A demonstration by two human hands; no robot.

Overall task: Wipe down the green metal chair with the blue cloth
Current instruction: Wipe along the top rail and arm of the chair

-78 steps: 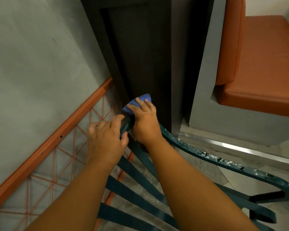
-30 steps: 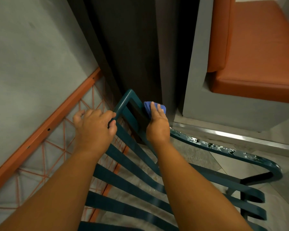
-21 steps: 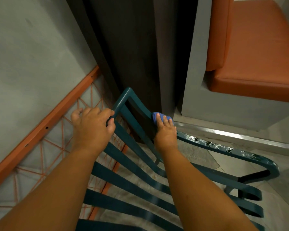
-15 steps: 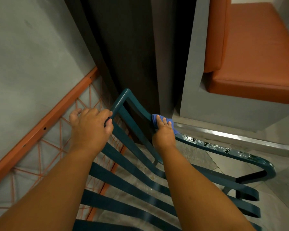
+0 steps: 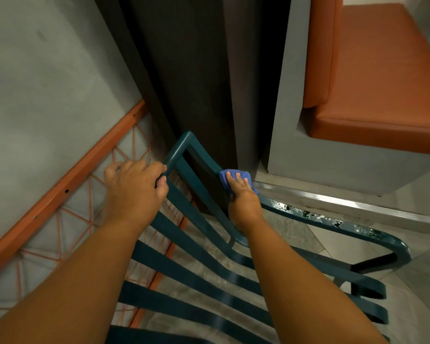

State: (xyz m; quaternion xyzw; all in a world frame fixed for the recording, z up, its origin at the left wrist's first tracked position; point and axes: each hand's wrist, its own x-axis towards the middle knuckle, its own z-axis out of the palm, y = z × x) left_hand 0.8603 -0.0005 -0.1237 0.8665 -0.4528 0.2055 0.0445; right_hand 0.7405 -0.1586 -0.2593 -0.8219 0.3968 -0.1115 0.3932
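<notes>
Your left hand grips the top corner of the chair, close to the wall. Your right hand presses the cloth with straight fingers onto the frame's right edge (paint chipped along the armrest), beside the dark panel; open floor lies below.

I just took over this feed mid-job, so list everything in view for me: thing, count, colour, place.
green metal chair: one, dark teal-green, centre and lower right, paint chipped along its right rail
blue cloth: one, blue, on the chair's upper right rail under the right hand
bench cushion: one, orange, top right on a grey base
dark panel: one, dark brown, top centre behind the chair
wall: one, grey, left
orange frame: one, orange bar with orange cords, lower left beside the chair
floor: grey tiles, under the chair
left hand: one, grips the chair's left top rail
right hand: one, presses the cloth onto the rail
</notes>
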